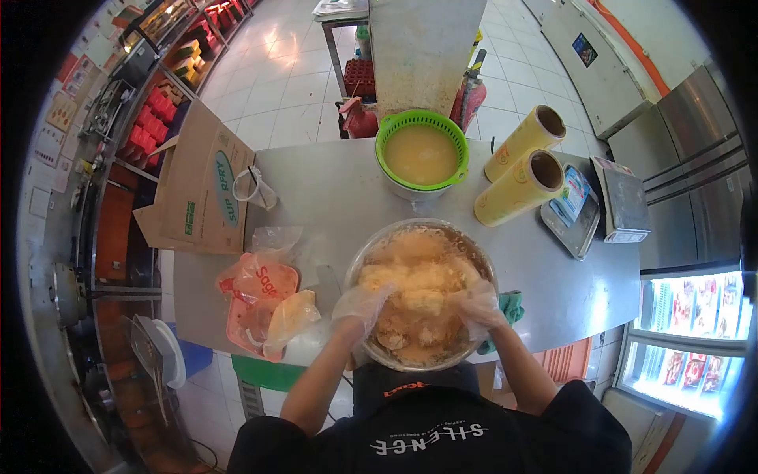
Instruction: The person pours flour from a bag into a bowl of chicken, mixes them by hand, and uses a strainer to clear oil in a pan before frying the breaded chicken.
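A large round metal bowl (357,272) sits at the front edge of the table, holding pale orange crumbly coating (418,249) and several coated lumps (392,335). My left hand (365,306), in a loose clear plastic glove, reaches over the bowl's left side into the coating. From the right rim, my right hand (475,306), gloved the same way, also reaches in. Glove plastic and coating blur the fingers of both hands, so their grip does not show. Left of the bowl, a pink tray (290,276) carries plastic bags and a bag of pale powder (290,317).
Behind the bowl stands a green colander (382,162) over a container of yellowish liquid. Two rolls of film (509,193), a metal tray (580,237) and a scale (622,201) are right. A cardboard box (197,186) and plastic cup (257,189) are left. A green cloth (512,306) touches the table edge.
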The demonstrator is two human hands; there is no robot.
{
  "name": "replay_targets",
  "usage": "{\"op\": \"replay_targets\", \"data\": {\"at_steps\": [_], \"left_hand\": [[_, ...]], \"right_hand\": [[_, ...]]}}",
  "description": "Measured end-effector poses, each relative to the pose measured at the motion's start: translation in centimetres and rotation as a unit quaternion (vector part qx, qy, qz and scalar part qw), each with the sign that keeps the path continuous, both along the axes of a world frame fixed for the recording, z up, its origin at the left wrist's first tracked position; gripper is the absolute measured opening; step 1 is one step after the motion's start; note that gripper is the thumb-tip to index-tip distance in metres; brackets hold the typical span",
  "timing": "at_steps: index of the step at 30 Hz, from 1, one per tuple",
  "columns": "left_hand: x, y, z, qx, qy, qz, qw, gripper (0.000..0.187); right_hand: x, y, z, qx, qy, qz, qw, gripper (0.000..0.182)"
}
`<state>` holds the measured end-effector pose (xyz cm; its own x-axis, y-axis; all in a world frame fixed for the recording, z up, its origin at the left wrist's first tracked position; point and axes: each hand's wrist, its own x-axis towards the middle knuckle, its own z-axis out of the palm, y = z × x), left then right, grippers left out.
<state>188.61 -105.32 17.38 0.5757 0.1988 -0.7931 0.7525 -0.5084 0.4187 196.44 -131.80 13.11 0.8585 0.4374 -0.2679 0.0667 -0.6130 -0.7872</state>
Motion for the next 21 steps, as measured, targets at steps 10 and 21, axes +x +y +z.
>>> {"op": "replay_targets", "data": {"at_steps": [10,21], "left_hand": [[-4.7,-6.4,-14.4,-0.359,0.010,0.425,0.831,0.083],[-5.7,-6.0,-10.1,-0.292,-0.117,0.317,0.895,0.065]], "right_hand": [[-8.0,3.9,-1.9,0.339,0.515,-0.380,0.689,0.064],[-7.6,3.0,-1.9,0.359,0.213,-0.158,0.895,0.052]]}}
